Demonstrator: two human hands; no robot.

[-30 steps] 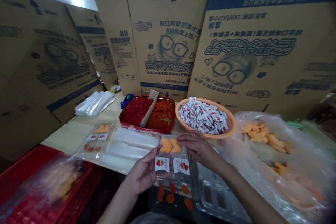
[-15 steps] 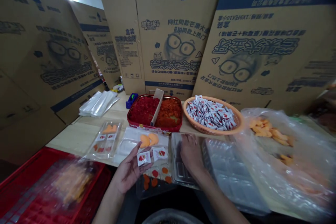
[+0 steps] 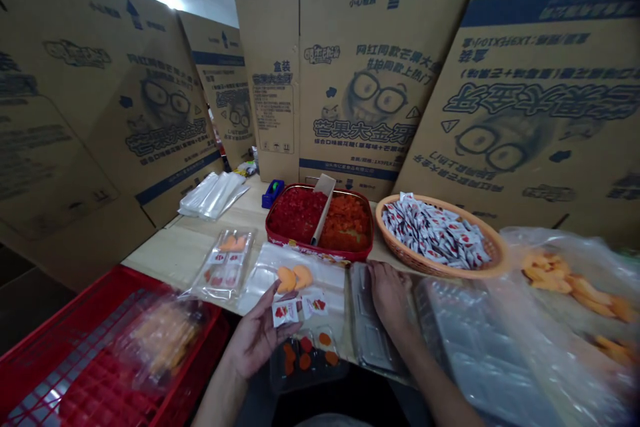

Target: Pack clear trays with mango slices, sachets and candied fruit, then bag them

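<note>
Still, right hand [image 3: 391, 297] on plastic tray [image 3: 365, 327]

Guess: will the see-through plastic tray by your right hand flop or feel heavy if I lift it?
The clear plastic tray beside the right hand will probably feel light for its size, because its walls look thin. Its moulded pockets should keep it stiff, though it may bend slightly.

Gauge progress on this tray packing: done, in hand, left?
Done: a filled clear tray lies on the table, and a bagged pack sits in the red crate. In hand: the left hand is at two sachets; the right hand rests on a clear tray. Left: a basket of sachets, bagged orange pieces, more stacked trays.
</note>
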